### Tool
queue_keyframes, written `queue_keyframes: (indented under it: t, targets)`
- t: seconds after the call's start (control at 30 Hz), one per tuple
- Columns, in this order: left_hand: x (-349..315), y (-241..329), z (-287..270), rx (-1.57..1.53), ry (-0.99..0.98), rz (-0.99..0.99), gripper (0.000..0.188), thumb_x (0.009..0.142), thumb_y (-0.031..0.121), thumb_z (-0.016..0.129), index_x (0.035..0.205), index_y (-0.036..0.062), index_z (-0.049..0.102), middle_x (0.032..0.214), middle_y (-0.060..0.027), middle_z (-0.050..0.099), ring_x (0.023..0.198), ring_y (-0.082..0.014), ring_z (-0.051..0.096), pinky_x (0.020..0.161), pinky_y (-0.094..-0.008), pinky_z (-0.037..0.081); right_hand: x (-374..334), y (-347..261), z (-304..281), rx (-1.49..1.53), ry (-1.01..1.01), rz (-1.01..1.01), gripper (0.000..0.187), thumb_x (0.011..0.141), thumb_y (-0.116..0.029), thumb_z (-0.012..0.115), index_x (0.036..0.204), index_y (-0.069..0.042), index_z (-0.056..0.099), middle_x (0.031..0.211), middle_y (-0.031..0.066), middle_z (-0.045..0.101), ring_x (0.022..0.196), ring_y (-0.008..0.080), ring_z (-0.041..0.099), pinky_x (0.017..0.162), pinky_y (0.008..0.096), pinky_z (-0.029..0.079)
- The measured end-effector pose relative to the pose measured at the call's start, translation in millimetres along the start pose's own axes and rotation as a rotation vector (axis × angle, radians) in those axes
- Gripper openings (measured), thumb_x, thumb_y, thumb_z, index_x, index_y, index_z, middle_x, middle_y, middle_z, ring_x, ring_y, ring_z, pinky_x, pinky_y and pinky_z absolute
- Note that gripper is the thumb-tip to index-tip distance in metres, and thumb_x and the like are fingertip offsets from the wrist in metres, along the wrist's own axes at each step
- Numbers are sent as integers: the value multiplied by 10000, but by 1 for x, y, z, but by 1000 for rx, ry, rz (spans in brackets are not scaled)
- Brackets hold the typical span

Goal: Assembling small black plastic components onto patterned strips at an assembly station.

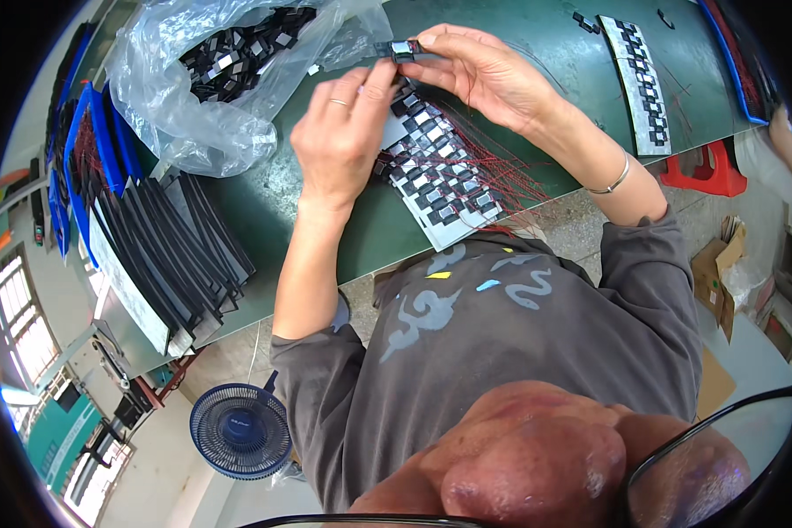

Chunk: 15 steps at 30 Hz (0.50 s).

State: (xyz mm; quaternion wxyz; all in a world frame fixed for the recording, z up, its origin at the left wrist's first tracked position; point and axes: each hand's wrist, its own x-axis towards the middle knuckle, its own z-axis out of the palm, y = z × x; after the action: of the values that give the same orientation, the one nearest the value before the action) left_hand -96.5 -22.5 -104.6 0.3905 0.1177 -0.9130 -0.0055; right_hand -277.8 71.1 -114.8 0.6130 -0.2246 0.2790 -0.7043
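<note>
My right hand (493,77) pinches a small black rectangular component (403,50) with a shiny face, between thumb and fingers. Thin red and black wires trail below it. Close beside it, my left hand (341,128) has its fingers curled, the tips at a dark piece by the component's left end; what they grip is hidden. Under and in front of both hands lies a pale board (453,233) carrying rows of similar small components, their dark red wires (502,180) fanning out to the right. Part of the board is covered by my left hand.
A clear plastic bag (185,132) of black housings (246,53) lies at the far left. Stacked dark strips (172,255) and blue trays (97,145) stand left. Another component strip (642,88) lies right on the green table (563,106). Beyond the edge are a red stool (708,172) and a fan (240,429).
</note>
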Motion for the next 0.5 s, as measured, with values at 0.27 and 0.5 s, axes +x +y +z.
queue_keyframes:
  t: [0.27, 0.5]
  targets:
    - [8, 12, -9, -391, 70, -325, 368, 749, 55, 793, 1109, 97, 726, 1152, -75, 701, 1062, -252, 644, 938, -360, 498, -6, 3, 10, -813, 61, -233, 173, 987, -146, 582, 1057, 8, 614, 1000, 29, 648, 945, 98, 629, 863, 246, 511]
    - [2, 11, -4, -418, 45, -363, 397, 723, 80, 817, 1110, 115, 731, 1105, -40, 723, 1103, -253, 651, 959, -353, 502, -9, -3, 21, -796, -36, -195, 183, 990, -155, 584, 1060, 12, 613, 956, 12, 636, 905, 69, 606, 812, 230, 486]
